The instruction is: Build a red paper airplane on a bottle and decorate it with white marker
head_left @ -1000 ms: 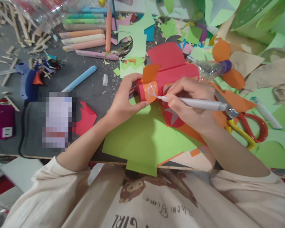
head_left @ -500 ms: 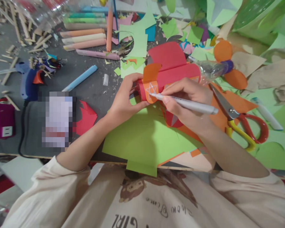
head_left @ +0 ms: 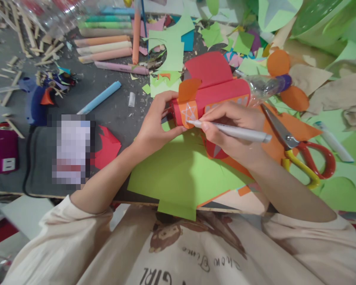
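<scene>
- Basically, half the grip is out of sight: the left hand [head_left: 158, 124] has its fingertips lost behind the end of the red paper-covered cylinder [head_left: 222, 92]; only the thumb shows clearly, at the lower edge.
- Right hand [head_left: 240, 114] covers the cylinder's lower right side, plus part of an orange dotted panel [head_left: 212, 106] and a red round piece [head_left: 215, 149] with a grey star.
- Right grip: narrow pinch, thumb and index finger on a pale grey marker [head_left: 243, 133]. Other fingers curl out of view.
- Left grip: curved round the cylinder's left end, holding it.
- Marker tip sits at the lower edge of an orange band [head_left: 184, 106]; can't tell whether it's touching.
- Cylinder location: middle of the bench, between both hands, beyond a big green sheet [head_left: 163, 170].
- Looks: bright red, lying on its side, slightly tilted up to the right. Band carries a pale star outline; darker orange tab above it, broad red flap on the far side.
- Clear plastic neck [head_left: 262, 88] with purple cap at the right end; the join is hard to make out.
- Scissors [head_left: 289, 140] lie right of the right hand, lower handle yellow, upper red.
- Item on the left [head_left: 71, 150] is pixelated, unreadable.
</scene>
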The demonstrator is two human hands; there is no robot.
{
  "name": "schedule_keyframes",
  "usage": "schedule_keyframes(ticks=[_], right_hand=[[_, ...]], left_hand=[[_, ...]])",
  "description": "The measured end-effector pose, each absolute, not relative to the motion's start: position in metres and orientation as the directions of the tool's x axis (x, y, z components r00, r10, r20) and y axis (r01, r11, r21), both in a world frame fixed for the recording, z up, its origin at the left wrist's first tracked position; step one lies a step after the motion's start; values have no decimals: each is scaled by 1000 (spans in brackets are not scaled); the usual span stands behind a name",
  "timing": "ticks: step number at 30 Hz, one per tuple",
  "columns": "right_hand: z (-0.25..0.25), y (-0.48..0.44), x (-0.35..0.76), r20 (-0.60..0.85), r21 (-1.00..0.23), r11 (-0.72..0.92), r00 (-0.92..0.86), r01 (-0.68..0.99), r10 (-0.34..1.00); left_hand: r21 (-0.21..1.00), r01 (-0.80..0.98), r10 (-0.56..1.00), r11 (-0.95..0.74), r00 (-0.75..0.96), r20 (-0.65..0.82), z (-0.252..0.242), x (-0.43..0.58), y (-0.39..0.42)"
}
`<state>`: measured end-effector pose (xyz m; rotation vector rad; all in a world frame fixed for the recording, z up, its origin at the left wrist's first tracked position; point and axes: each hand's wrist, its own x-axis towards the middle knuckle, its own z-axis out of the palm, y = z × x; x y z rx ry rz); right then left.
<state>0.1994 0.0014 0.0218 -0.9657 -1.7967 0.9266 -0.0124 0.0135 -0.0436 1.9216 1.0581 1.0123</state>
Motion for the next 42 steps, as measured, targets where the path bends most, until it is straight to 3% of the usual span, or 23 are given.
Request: schedule_keyframes(ticks=[4,10,15,20,31,42], right_hand=[[19,1,199,357,-881,418,-265,224,896],[20,2,199,352,-869,438,-336,229,874],[20,2,199,378,-854,442,-257,275,890],[20,2,200,364,-857,450,-324,250,873],[20,1,198,367,-864,424,-239,271,899],[22,3,197,411,-814,505,-331,286,850]], left_hand=[[858,325,891,-397,361,276,-42,-13,13],[874,327,906,-360,345,244,-41,-12,13],[873,330,905,-359,353,239,-40,-12,13],[859,345,901,-378,353,254,-41,-12,14],[861,341,900,-377,356,253,-40,-12,13],[853,332,889,-403,364,278,-42,-13,15]])
